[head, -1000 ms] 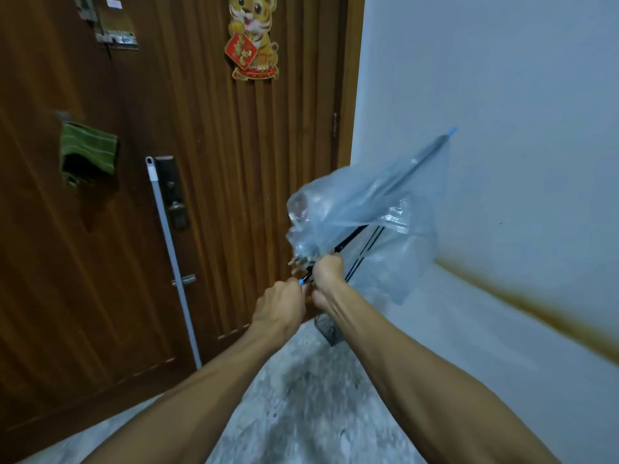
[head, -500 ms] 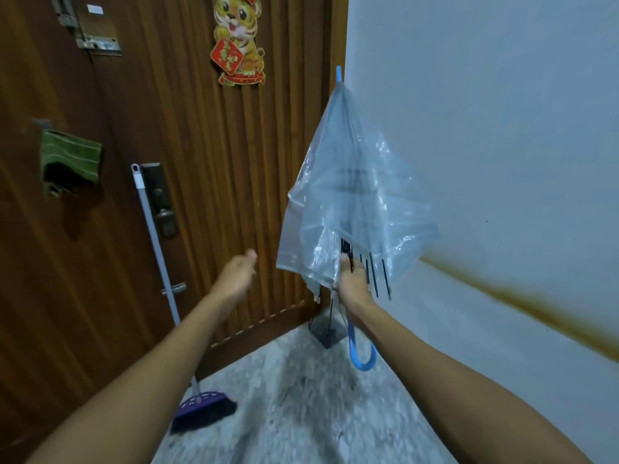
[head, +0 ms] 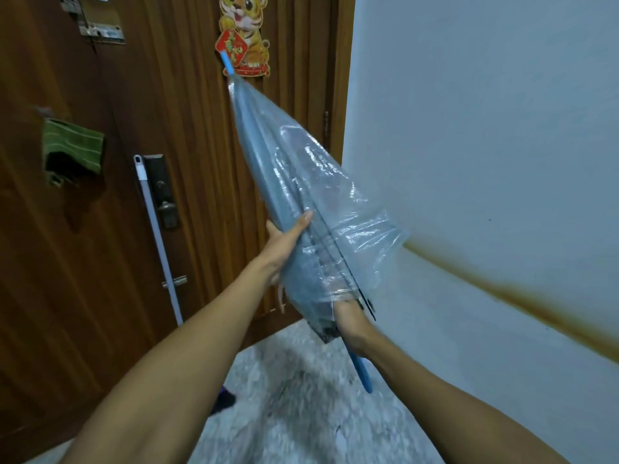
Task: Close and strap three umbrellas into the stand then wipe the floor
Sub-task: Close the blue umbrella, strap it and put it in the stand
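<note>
A clear plastic umbrella (head: 311, 192) with a blue tip and blue curved handle (head: 361, 373) is folded shut and tilted, tip up to the left toward the door. My right hand (head: 351, 324) grips the shaft just below the canopy's lower edge. My left hand (head: 288, 239) presses flat against the canopy's left side, fingers spread along the folds. A dark mesh umbrella stand (head: 326, 331) shows only partly behind the canopy at the door's foot.
A brown wooden door (head: 187, 162) fills the left, with a tiger decoration (head: 244, 35) and a green cloth (head: 72, 145) hanging on it. A broom (head: 157, 236) leans on the door. A pale wall with a rust stain is right. Speckled floor (head: 301, 413) lies below.
The umbrella swung from pointing right, to upright, to tilted left. My left hand let go, moved out, then came back onto the canopy and gathers it narrower.
</note>
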